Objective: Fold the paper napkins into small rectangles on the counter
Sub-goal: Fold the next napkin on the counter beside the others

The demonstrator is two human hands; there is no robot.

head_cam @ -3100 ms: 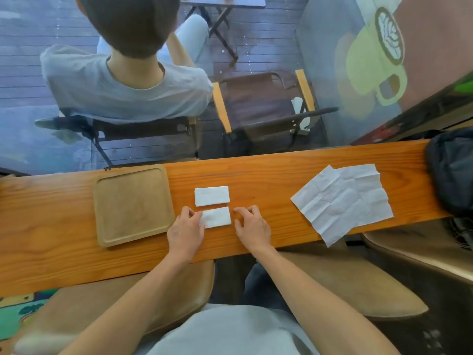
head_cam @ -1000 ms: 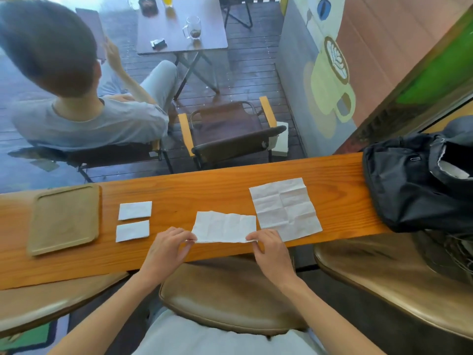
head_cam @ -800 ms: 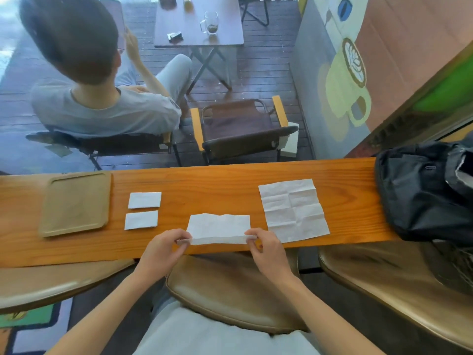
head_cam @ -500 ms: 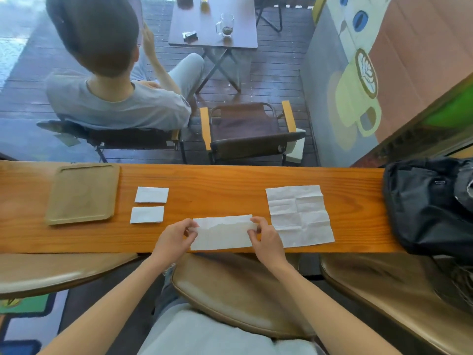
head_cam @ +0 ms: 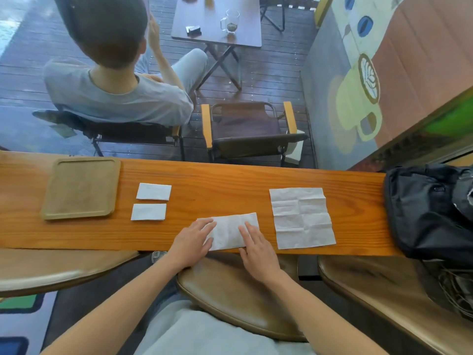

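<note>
A white napkin folded in half [head_cam: 229, 230] lies near the front edge of the wooden counter [head_cam: 217, 180]. My left hand [head_cam: 193, 238] rests flat on its left end and my right hand [head_cam: 254, 243] flat on its right part, fingers spread, pressing it down. Two small folded napkin rectangles lie to the left, one behind [head_cam: 154, 191] and one in front [head_cam: 149, 211]. An unfolded, creased napkin [head_cam: 302, 217] lies flat to the right of my hands.
A tan wooden tray [head_cam: 80, 188] sits at the counter's left. A black bag [head_cam: 430, 213] rests on the right end. Brown stools stand below the counter's front edge. Beyond the glass a person sits in a chair with their back to me.
The napkin went from held by its near corners to folded in half on the counter. My hands moved from pinching its edges to pressing flat on it.
</note>
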